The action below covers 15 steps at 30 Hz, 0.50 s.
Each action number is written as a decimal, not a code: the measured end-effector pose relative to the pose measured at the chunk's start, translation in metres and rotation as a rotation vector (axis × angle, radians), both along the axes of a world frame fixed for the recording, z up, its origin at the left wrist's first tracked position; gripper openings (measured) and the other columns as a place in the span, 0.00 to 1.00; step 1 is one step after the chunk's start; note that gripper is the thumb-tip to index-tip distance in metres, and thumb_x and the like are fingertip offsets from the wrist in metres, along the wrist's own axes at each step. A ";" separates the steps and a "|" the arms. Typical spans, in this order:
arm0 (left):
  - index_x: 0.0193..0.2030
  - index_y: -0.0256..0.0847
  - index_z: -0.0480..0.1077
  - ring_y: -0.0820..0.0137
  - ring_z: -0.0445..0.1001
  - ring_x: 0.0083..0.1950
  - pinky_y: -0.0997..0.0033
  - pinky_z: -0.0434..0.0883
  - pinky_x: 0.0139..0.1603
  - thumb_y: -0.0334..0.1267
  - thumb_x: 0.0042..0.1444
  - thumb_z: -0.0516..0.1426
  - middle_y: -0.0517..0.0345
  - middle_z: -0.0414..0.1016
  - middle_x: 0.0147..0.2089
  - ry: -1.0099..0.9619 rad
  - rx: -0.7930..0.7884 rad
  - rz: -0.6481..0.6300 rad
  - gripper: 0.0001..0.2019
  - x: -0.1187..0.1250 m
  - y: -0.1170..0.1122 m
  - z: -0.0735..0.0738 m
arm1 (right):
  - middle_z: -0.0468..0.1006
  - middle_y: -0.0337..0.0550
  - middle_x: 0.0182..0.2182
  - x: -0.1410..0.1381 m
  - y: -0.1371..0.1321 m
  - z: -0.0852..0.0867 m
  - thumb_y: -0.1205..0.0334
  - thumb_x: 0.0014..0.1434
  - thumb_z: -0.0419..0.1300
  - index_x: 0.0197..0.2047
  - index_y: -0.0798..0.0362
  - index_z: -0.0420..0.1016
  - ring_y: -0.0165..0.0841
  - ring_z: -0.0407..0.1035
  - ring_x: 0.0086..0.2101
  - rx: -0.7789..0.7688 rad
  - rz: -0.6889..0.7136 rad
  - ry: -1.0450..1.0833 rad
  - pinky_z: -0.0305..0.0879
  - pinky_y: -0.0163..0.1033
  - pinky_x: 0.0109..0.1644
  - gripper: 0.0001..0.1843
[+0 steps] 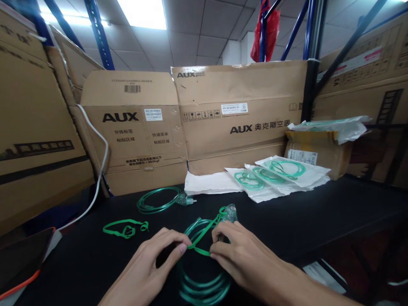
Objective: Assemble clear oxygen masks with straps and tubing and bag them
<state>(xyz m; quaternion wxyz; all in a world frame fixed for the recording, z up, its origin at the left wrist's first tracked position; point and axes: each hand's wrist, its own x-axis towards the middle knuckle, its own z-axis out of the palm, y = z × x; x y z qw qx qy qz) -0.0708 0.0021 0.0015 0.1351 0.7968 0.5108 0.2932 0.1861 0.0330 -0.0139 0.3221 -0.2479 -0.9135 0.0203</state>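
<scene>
A green elastic strap (202,252) stretches between my two hands above the black table. My left hand (154,259) pinches it between thumb and forefinger. On the other side, the fingers of my right hand (242,248) are closed on the strap's lower stretch. Underneath lies a coil of translucent green tubing (205,295), partly covered by my hands. A clear plastic piece (230,211) shows just beyond my right fingers; its shape is mostly hidden. A separate green strap (124,225), looped at its ends, rests to the left of my left hand.
Behind my hands lies another coil of green tubing (156,207) with a clear fitting (186,199). White packets (288,170) holding green tubing are spread at the back right, beside a small carton (318,148). Large cardboard sheets (242,114) wall the back. An orange-edged device (24,259) sits at left.
</scene>
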 end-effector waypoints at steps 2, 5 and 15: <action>0.46 0.51 0.75 0.64 0.77 0.51 0.66 0.73 0.55 0.47 0.73 0.52 0.61 0.78 0.47 0.016 -0.034 -0.041 0.11 0.000 0.000 -0.001 | 0.79 0.42 0.43 -0.005 0.000 0.000 0.68 0.70 0.60 0.40 0.51 0.79 0.36 0.72 0.41 -0.014 -0.039 -0.034 0.67 0.41 0.45 0.07; 0.47 0.53 0.72 0.66 0.73 0.56 0.66 0.70 0.59 0.47 0.75 0.50 0.62 0.76 0.51 0.013 -0.065 -0.076 0.10 0.001 0.000 -0.001 | 0.81 0.41 0.41 -0.014 -0.003 0.000 0.64 0.68 0.65 0.40 0.51 0.79 0.39 0.74 0.43 -0.049 -0.109 -0.058 0.66 0.44 0.47 0.03; 0.50 0.52 0.69 0.66 0.73 0.57 0.60 0.65 0.66 0.44 0.76 0.48 0.63 0.74 0.52 0.108 0.008 -0.081 0.09 0.004 -0.001 -0.001 | 0.81 0.37 0.38 -0.035 0.000 -0.011 0.66 0.67 0.66 0.37 0.49 0.79 0.35 0.77 0.41 -0.076 -0.158 0.003 0.70 0.41 0.50 0.04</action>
